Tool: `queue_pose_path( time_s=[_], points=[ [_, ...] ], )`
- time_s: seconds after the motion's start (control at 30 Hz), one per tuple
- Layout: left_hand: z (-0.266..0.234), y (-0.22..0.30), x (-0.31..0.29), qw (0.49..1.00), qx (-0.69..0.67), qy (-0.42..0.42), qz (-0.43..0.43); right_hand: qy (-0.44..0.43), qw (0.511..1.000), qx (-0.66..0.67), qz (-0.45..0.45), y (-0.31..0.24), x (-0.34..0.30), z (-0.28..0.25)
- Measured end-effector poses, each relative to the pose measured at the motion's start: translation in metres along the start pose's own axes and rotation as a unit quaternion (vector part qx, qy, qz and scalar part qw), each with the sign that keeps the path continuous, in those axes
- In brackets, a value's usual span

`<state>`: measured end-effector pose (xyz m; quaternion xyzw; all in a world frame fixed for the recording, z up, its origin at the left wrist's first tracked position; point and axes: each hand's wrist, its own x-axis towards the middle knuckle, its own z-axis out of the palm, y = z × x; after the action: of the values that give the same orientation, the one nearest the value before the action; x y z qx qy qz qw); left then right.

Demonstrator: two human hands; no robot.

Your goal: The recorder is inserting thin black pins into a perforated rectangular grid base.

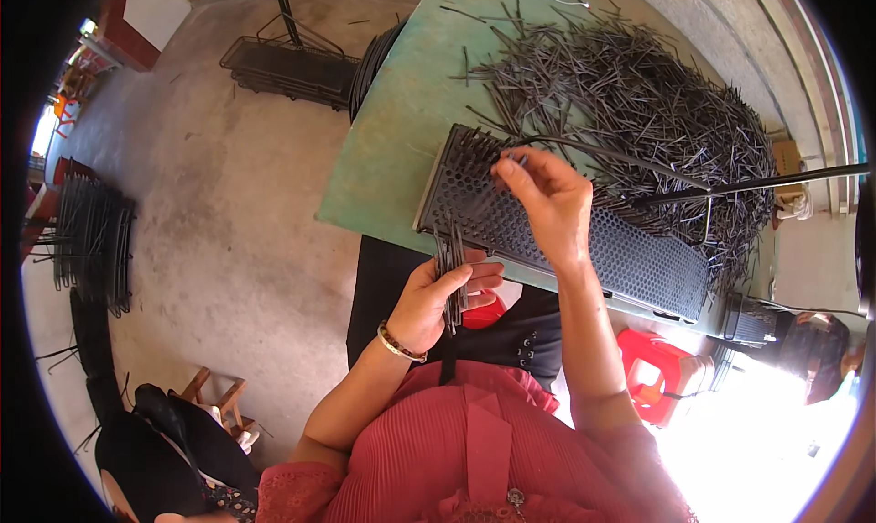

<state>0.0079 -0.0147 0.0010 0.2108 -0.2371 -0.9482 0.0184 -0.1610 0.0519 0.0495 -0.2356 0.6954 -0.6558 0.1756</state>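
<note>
My left hand [429, 299] is closed round a bundle of thin black sticks [449, 249], thumb across them and the other fingers partly extended. It is just off the near edge of a long black perforated panel [593, 240] with rows of round holes. Several black sticks [476, 147] stand upright in holes at the panel's left end. Above that end, my right hand [554, 194] pinches a short black stick between thumb and fingertips; most of it is hidden or blurred.
A large heap of black sticks [630, 94] lies behind the panel on the green table [383, 149]. A black metal rod [776, 185] crosses from the right. Black wire racks [292, 67] stand on the floor. A red stool [648, 377] is at right; other people are lower left and far right.
</note>
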Motion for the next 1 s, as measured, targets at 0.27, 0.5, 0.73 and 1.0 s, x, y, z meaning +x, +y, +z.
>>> queue_pose_path(
  time_s=[0.27, 0.5, 0.73, 1.0],
  points=[
    [-0.001, 0.002, -0.001, 1.0, 0.009, 0.001, -0.024, 0.04, 0.983, -0.117, -0.138, 0.007, 0.018, 0.027],
    [0.0, 0.001, 0.001, 1.0, -0.001, -0.002, -0.027, 0.051, 0.98, -0.12, -0.15, 0.013, 0.016, 0.031],
    [-0.002, 0.001, 0.001, 1.0, 0.006, -0.001, -0.011, 0.064, 0.909, -0.283, -0.299, 0.018, 0.012, 0.033],
    [-0.003, 0.0, 0.002, 1.0, 0.003, -0.001, -0.022, 0.014, 0.851, -0.353, -0.389, 0.017, 0.016, 0.034]
  ],
)
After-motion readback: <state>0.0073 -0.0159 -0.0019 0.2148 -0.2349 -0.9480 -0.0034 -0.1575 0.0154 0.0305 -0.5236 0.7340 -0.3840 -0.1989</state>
